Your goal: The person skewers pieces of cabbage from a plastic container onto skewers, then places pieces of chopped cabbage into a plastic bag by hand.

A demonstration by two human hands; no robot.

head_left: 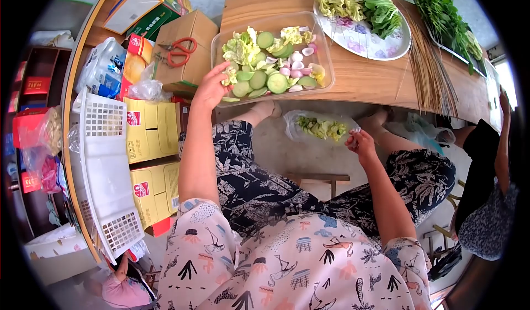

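My left hand (213, 86) is at the left edge of a clear plastic tray (326, 61), its fingers closed on a small piece of leafy vegetable (229, 76). The tray holds lettuce (241, 46), round green slices (277, 82) and pinkish-white bulbs (297, 66). My right hand (361, 143) is over the floor, closed round something small that I cannot make out. Beside it, a clear plastic bag (295, 132) with yellow-green leaves (320, 128) lies below the table edge.
The wooden table (364, 89) also bears a plate (397, 48) of greens, thin sticks (428, 72) and another tray of greens (450, 31). At left are red scissors (179, 53) on a cardboard box (193, 31), yellow boxes (152, 130) and a white basket (105, 161). Another person (488, 210) is at right.
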